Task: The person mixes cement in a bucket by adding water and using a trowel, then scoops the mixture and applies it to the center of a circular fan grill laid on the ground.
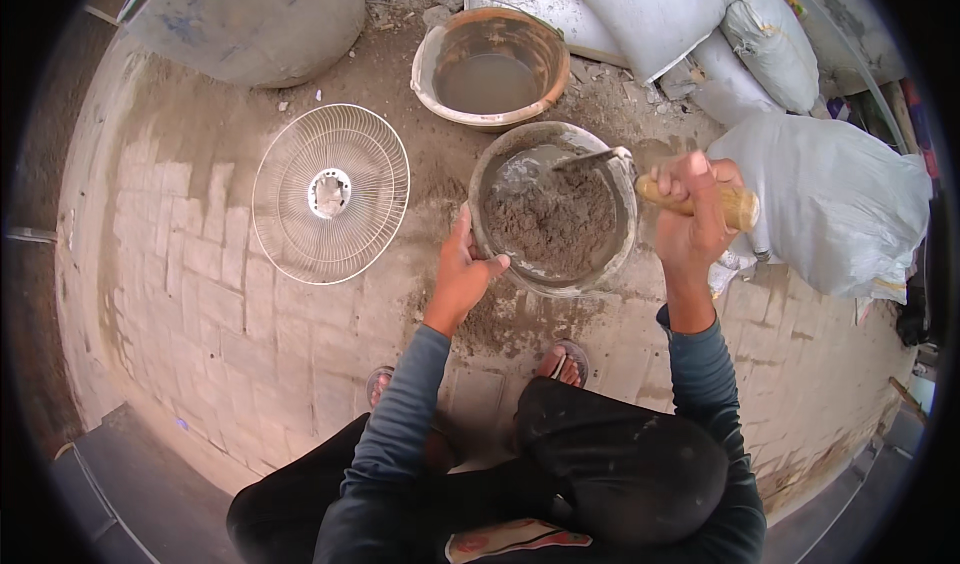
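Observation:
A round bucket (pixel 630 244) in front of me holds wet grey-brown mortar (pixel 555 219), with some water standing toward its far side. My left hand (pixel 466 272) grips the near left of this bucket, its thumb over the rim and its fingers along the outer wall. The wooden handle of a trowel (pixel 738 207) is wrapped in my right hand (pixel 697 204), just beyond the bucket's right rim. From there the metal shank crosses the rim, and the blade (pixel 588 161) dips into the far right part of the mortar, where its end is hidden.
Behind the mortar bucket stands an orange-brown bucket (pixel 555 59) of murky water. A white wire fan guard (pixel 333 196) lies on the paving to the left. White sacks (pixel 835 199) crowd the right and back. A big grey rounded container (pixel 250 24) stands at the far left.

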The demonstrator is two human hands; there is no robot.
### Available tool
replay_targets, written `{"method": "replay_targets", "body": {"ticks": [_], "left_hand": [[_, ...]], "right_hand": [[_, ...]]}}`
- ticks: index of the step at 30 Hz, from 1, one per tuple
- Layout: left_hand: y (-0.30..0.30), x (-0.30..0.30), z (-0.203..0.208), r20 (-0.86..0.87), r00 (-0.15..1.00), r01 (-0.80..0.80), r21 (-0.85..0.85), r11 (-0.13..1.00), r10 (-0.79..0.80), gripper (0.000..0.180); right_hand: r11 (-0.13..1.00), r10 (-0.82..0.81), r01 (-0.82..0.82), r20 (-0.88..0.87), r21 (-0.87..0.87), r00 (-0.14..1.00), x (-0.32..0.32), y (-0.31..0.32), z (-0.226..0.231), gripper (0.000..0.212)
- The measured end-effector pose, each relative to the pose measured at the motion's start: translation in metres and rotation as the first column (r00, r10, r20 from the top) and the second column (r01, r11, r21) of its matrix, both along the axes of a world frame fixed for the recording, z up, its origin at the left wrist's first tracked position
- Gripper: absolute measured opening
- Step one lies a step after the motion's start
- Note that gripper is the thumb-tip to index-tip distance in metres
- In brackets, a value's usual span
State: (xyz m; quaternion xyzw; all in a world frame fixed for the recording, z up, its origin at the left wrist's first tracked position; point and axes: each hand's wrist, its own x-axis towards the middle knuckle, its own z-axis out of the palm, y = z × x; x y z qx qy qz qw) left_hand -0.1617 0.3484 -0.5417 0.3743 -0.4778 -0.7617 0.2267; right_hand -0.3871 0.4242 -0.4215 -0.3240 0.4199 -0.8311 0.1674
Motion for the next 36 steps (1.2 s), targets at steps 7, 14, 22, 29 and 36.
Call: {"method": "replay_targets", "body": {"ticks": [7,14,22,29,36], "left_hand": [[-0.001,-0.004,-0.001,0.008,1.0,0.015,0.026,1.0,-0.015,0.094],[-0.009,0.004,-0.011,-0.021,0.997,0.068,-0.019,0.998,-0.068,0.099],[-0.014,0.004,-0.011,0.138,0.98,0.159,-0.128,0.979,-0.141,0.102],[0.006,-0.002,0.025,0.25,0.965,-0.103,0.104,0.989,0.074,0.088],[0.031,-0.018,-0.042,0.166,0.951,-0.2,-0.31,0.929,0.26,0.068]], "right_hand": [[0.894,0.184,-0.041,-0.283,0.446,0.941,0.044,-0.087,-0.055,0.03],[0.811,0.539,-0.415,-0.249,0.413,0.805,0.018,-0.02,-0.033,0.026],[0.911,0.353,-0.288,-0.197,0.295,0.915,0.004,0.038,-0.047,0.023],[0.943,0.281,-0.245,-0.146,0.227,0.948,0.001,0.018,-0.002,0.024],[0.927,0.0,0.087,-0.233,0.364,0.972,-0.001,-0.033,-0.075,0.024]]}}
